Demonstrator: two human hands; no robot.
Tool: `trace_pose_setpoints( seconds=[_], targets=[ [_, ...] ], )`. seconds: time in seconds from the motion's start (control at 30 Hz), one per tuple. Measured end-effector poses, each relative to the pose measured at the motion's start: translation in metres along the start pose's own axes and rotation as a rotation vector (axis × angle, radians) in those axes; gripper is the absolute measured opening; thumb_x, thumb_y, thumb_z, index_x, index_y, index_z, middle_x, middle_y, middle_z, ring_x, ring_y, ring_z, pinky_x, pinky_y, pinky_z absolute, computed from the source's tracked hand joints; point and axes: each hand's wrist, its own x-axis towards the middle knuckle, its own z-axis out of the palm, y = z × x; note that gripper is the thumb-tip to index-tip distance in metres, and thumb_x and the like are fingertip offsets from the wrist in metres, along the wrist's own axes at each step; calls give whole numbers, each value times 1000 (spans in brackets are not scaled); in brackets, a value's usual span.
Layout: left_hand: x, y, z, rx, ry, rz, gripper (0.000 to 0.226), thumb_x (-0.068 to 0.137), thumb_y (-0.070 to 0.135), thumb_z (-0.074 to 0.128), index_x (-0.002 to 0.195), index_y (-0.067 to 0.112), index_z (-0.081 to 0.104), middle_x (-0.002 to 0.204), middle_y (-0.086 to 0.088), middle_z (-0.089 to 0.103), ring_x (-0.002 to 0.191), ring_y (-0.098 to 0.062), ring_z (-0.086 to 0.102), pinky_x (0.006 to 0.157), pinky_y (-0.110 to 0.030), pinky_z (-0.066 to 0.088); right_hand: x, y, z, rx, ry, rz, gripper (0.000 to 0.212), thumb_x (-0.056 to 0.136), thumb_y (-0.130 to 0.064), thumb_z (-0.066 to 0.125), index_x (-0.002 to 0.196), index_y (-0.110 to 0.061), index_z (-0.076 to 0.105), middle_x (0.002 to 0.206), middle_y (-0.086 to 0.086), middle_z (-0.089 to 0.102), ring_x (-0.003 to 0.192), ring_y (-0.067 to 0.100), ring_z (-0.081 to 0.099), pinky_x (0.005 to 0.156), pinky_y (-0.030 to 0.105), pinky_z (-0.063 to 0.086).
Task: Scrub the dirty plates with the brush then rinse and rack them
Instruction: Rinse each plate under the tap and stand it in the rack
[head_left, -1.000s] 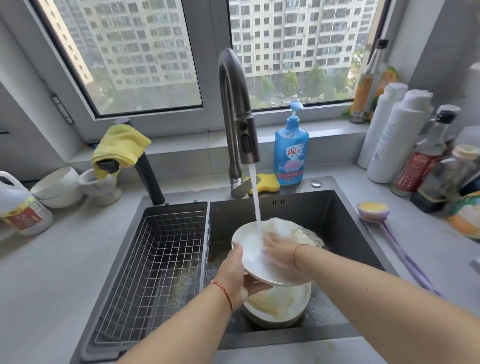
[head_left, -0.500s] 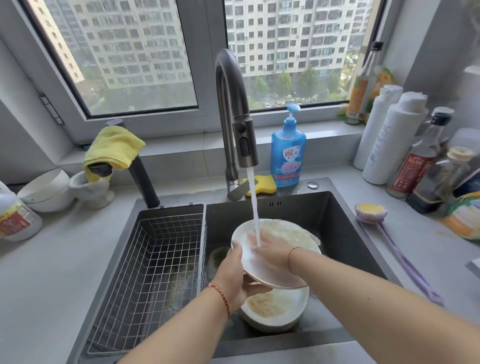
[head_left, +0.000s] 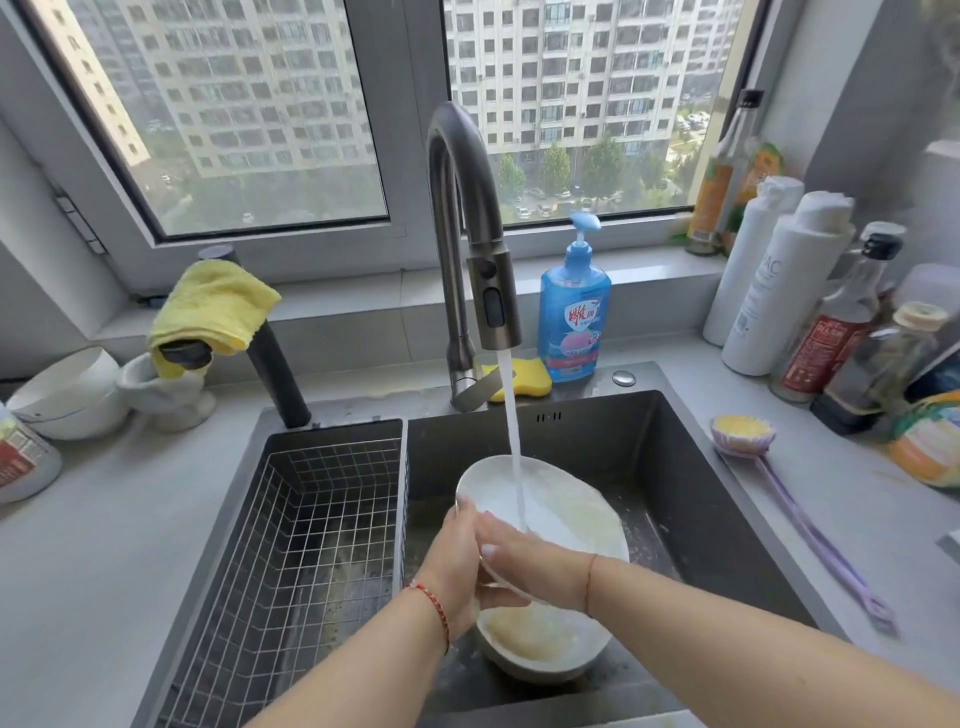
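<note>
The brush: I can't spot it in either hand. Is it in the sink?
No, the brush lies on the counter right of the sink.

Blue soap bottle (head_left: 574, 317) behind yellow sponge (head_left: 524, 380); yellow cloth (head_left: 215, 307) draped left.

A wire rack (head_left: 291, 525) sat left in the sink (head_left: 675, 467), the brush (head_left: 779, 493) on the counter (head_left: 857, 519) to its right.

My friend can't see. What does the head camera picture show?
Two hands, left hand and right hand, hold a white plate under running water in the sink. A dirty plate lies below; the wire rack sits left.
</note>
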Motion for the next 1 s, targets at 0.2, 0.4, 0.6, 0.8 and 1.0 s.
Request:
trace_pose_setpoints(
  seconds=[0.2,0.4,0.6,0.8,1.0],
  targets=[
    [-6,1,7,-52,-45,3,49,101,58,29,132,26,49,117,-15,67,93,-37,70,60,-47,59,7,20,-38,-309,137,259,58,100,-46,21,152,-27,3,160,-3,-5,147,15,-8,119,41,-1],
    [4,11,3,-65,5,23,47,102,56,29,134,24,42,121,-15,62,92,-39,69,54,-47,58,-24,41,-42,-569,-54,363,54,100,-32,23,149,-9,16,157,22,5,144,40,9,117,50,13],
    [10,7,11,-52,6,-66,61,98,64,29,138,21,44,117,-16,66,96,-36,70,62,-49,59,-19,1,-16,-153,-102,21,46,104,-14,28,148,1,25,157,20,15,146,31,10,119,36,6],
    [3,3,19,-54,-44,-42,54,100,57,33,125,18,59,113,-17,70,101,-40,67,67,-51,59,4,22,-40,-95,119,242,49,101,-36,20,147,-21,28,151,0,29,142,22,22,116,42,16],
    [12,16,14,-15,43,-36,49,103,50,31,137,17,43,113,-19,66,93,-39,69,62,-51,60,-46,50,-56,170,28,213,46,92,-51,51,133,-30,52,139,-16,45,130,9,42,113,28,28]
  ],
)
